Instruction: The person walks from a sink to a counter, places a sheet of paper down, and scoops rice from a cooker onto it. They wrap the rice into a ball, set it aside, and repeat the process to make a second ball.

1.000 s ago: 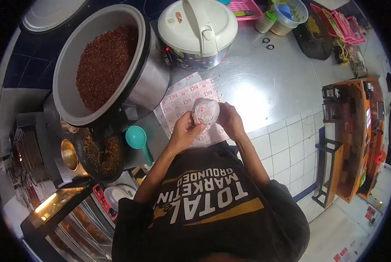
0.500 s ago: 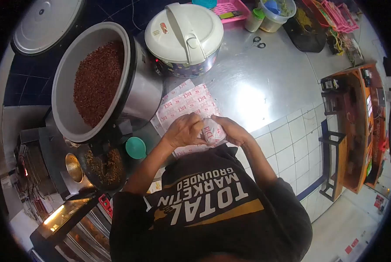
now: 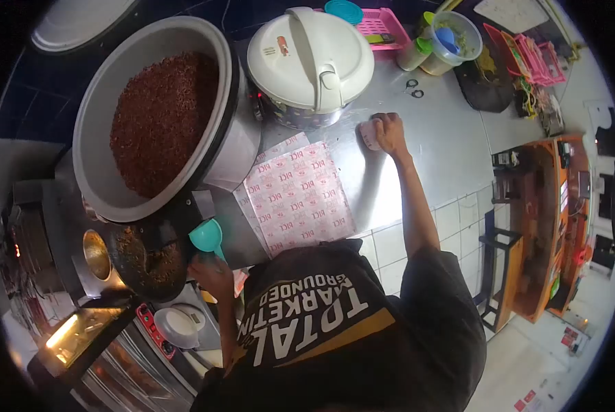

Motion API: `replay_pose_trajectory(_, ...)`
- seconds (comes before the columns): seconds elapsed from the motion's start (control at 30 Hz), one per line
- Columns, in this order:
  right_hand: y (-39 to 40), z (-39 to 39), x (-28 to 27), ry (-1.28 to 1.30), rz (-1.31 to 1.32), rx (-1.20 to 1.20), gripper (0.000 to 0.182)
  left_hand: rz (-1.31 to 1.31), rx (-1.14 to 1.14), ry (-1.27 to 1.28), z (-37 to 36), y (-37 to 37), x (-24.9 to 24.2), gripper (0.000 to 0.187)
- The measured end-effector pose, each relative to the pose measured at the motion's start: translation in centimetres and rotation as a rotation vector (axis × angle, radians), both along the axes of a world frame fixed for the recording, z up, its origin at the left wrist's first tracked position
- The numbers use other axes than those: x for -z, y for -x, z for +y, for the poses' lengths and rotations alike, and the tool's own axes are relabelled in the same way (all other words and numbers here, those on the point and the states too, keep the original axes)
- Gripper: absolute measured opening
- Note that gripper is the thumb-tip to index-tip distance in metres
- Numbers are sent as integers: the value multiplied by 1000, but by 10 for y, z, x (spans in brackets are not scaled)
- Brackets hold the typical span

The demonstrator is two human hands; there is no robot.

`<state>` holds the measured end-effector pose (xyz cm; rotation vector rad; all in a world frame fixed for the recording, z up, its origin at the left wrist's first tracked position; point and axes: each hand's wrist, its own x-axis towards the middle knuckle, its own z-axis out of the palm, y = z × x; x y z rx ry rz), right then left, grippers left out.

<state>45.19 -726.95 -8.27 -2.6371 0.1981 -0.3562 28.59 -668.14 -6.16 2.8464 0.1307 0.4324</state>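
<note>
the right hand (image 3: 390, 132) has carried the wrapped bundle (image 3: 370, 135), fingers clamped on it, to the far right of the printed sheets (image 3: 299, 200); the left hand (image 3: 213, 276) has dropped to their near left, by the green scoop (image 3: 206, 236), finger state unclear.

Grains (image 3: 163, 123) in pot (image 3: 91, 151), pot left of cooker (image 3: 290, 58), paper sheets (image 3: 300, 199) before cooker, scissors (image 3: 415, 88) right

A lidded cooker (image 3: 311, 65) is sitting at the steel counter's (image 3: 431, 147) back edge beside an open pot (image 3: 163, 123) of reddish-brown grains, showing a kitchen.
</note>
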Motion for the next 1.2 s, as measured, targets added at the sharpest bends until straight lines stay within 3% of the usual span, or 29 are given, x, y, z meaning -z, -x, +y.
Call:
replay_pose_trajectory(0.03, -2, -2, 2, 40, -8, 12, 36, 6, -70, -104, 3, 3, 6, 56)
replay_pose_trajectory(0.07, -3, -4, 9, 77, -21, 26, 34, 132, -175, 57, -22, -6, -25, 55)
replay_pose_trajectory(0.17, 0, -12, 14, 77, 14, 76, 40, 303, -281, 1, -23, -4, -1, 53)
replay_pose_trajectory(0.23, 6, -5, 4, 26, 45, 200, 47, 258, -152, 9, -11, -4, 19, 47)
replay_pose_trajectory(0.3, 18, 13, -24, -89, -56, 374, 38, 332, -96, 104, 2, -2, 35, 43)
replay_pose_trajectory(0.4, 42, 54, -80, -112, -220, 413, 33, 379, 85, 554, 13, 12, 22, 38)
replay_pose_trajectory(0.47, 55, 82, -109, -32, -291, 312, 25, 659, 25, 576, 17, 32, -30, 39)
replay_pose_trajectory(0.5, 55, 97, -123, -49, -269, 265, 22, 730, -47, 882, 19, 44, -58, 40)
replay_pose_trajectory(0.57, 57, 128, -150, -77, -208, 177, 17, 851, -149, 1081, 40, 66, -117, 50)
replay_pose_trajectory(0.6, 52, 141, -160, -89, -229, 118, 13, 946, -291, 1234, 45, 66, -171, 55)
replay_pose_trajectory(0.63, 46, 153, -169, -103, -253, 57, 10, 769, -306, 1302, 53, 68, -213, 59)
replay_pose_trajectory(0.73, 15, 178, -191, -154, -385, -127, 12, 417, -328, 1069, 82, 42, -309, 47)
replay_pose_trajectory(0.8, -8, 202, -214, -267, -395, -205, 16, 249, -362, 600, 64, -24, -354, 34)
replay_pose_trajectory(0.83, -17, 215, -223, -376, -346, -210, 20, 54, -159, 174, 63, -52, -351, 33)
replay_pose_trajectory(0.9, -33, 233, -230, -558, -258, -299, 29, 135, 89, 33, 20, -144, -356, 37)
replay_pose_trajectory(0.97, -44, 249, -237, -592, -204, -310, 37, 241, 230, 20, -22, -231, -348, 34)
replay_pose_trajectory(1.07, -51, 252, -236, -621, -63, -363, 58, 315, 396, -103, -48, -320, -279, 28)
replay_pose_trajectory(1.2, -55, 246, -231, -666, 61, -467, 73, 553, 525, -113, -80, -346, -255, 32)
